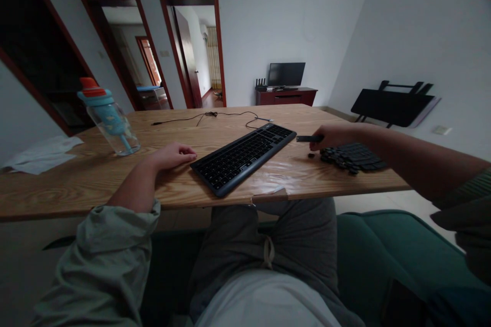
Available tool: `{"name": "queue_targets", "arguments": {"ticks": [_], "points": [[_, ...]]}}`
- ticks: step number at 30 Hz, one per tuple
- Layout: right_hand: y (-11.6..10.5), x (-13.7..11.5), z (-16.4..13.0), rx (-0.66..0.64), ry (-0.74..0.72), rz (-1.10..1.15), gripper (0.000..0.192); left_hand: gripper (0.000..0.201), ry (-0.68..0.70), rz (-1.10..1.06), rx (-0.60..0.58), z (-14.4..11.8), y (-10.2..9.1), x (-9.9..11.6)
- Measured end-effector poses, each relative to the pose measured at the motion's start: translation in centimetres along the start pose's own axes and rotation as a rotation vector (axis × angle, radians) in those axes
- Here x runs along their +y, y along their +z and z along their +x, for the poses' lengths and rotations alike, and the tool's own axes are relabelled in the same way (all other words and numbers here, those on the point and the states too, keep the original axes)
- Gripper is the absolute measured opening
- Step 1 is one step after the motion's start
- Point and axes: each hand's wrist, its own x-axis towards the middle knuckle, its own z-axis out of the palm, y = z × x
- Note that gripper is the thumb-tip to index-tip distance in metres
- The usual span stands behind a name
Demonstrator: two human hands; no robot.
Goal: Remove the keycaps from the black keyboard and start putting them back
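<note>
A black keyboard [245,156] lies at a slant across the middle of the wooden table. My left hand [172,156] rests on the tabletop at its left end, fingers curled in against the keyboard's corner. Beyond the keyboard's right end, my right hand [333,136] is closed on a narrow black bar [307,138] that points left; its exact kind is unclear. Under and beside that hand, black keycaps [355,159] lie grouped in rows. One small dark piece [311,155] sits apart from them, to their left.
Behind the keyboard runs a thin black cable [230,114]. A clear bottle with a blue and red top [115,120] stands at the left, near white paper sheets [42,156]. Clear film or tape [274,184] covers part of the front table edge [222,202].
</note>
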Motion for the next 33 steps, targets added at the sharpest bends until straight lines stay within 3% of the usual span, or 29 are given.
{"name": "queue_targets", "arguments": {"ticks": [4,10,17,23,30,33], "points": [[-0.1,-0.3,0.2,-0.015,-0.031,-0.043,0.03,0.048,0.002,0.029,-0.01,0.1,0.1,-0.4],[0.3,0.2,0.9,-0.162,-0.088,-0.049,0.038,0.05,0.019,0.044,-0.021,0.3,0.1,-0.6],[0.6,-0.5,0.3,-0.203,-0.086,-0.035,0.04,0.048,0.005,0.048,-0.02,-0.1,0.0,0.1],[1.0,-0.7,0.6,-0.186,-0.078,-0.104,0.037,0.048,-0.006,0.035,-0.012,0.0,0.0,0.0],[0.4,1.3,1.5,-0.065,-0.023,-0.141,0.04,0.049,0.008,0.032,-0.02,0.2,0.1,-0.4],[0.8,1.9,1.8,-0.104,-0.069,-0.066,0.041,0.049,0.007,0.047,-0.01,0.2,0.1,-0.4]]}}
